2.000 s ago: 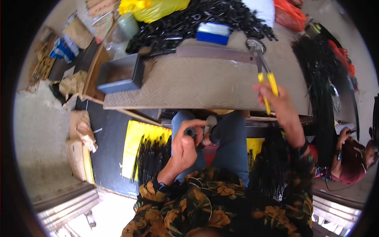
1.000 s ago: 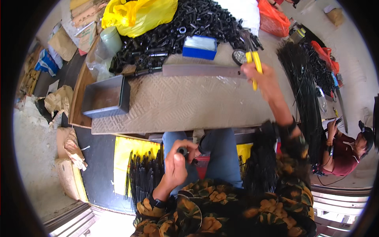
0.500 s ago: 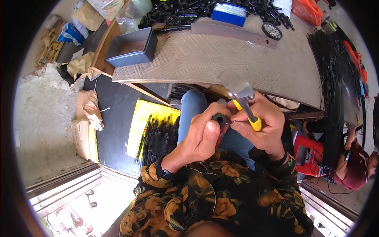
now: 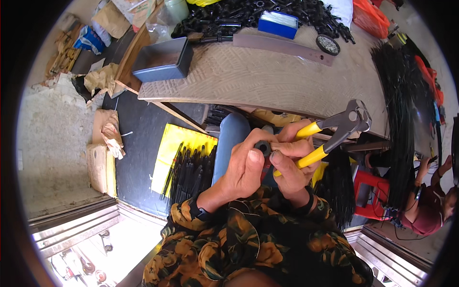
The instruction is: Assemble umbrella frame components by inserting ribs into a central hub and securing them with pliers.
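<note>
My left hand [image 4: 239,167] is wrapped round a black tubular part [image 4: 263,148], its round open end facing up between thumb and forefinger. Against that end my right hand [image 4: 295,155] brings its thumb and fingertips; whether they pinch some tiny piece there I cannot make out. The same right hand keeps hold of end-cutting pincers [image 4: 354,118] with yellow handles. Their steel jaws point up and to the right, away from the black part, and the handles stand spread across the fingers. Both hands are above my lap.
Ahead is a worktable [image 4: 267,79] with a grey bin [image 4: 162,60], a blue box [image 4: 278,24], a flat metal bar [image 4: 282,48], a small round dish [image 4: 328,44] and heaped black parts [image 4: 229,16]. Black rods [image 4: 191,167] lie at left on yellow sheeting. A person [image 4: 425,205] works at far right.
The pincers have swung in my right hand, jaws now pointing right rather than up. My right fingers have closed in on the end of the black part; the left hand has barely moved.
</note>
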`<action>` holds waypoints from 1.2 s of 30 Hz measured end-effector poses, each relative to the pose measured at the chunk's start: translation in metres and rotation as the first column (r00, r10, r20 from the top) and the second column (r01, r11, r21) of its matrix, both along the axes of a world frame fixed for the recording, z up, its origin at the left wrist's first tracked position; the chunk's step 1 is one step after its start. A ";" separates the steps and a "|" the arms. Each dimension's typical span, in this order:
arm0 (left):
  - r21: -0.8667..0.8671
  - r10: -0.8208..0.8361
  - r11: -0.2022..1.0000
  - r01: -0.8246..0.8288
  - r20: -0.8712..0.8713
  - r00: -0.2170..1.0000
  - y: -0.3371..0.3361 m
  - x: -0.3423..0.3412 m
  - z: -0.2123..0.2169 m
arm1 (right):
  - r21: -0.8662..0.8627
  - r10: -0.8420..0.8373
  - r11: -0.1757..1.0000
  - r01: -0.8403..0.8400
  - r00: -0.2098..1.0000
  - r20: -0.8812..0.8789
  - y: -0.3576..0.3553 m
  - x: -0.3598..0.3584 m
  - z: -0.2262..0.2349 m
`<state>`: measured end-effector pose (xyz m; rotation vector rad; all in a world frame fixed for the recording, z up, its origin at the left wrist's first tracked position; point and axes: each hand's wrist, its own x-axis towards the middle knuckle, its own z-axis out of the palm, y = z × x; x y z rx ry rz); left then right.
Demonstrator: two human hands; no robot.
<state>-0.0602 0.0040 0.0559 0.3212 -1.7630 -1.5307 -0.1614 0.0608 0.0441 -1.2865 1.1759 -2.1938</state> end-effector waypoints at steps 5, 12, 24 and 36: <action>-0.003 0.035 0.999 -0.035 0.020 0.999 -0.003 0.003 -0.002 | -0.018 -0.006 1.000 0.005 0.999 -0.044 -0.010 0.003 -0.003; 0.009 0.057 0.998 -0.057 -0.070 0.996 -0.011 0.007 -0.011 | -0.039 0.005 0.999 -0.008 0.997 -0.077 -0.020 0.006 -0.011; 0.050 0.085 0.995 -0.086 0.021 0.996 -0.015 0.015 -0.013 | -0.014 0.094 0.994 -0.110 0.906 -0.413 -0.029 -0.011 -0.003; 0.136 0.045 0.990 -0.037 -0.055 0.997 -0.019 0.015 -0.020 | 0.073 0.248 0.969 -0.237 0.914 -0.321 -0.034 -0.018 0.008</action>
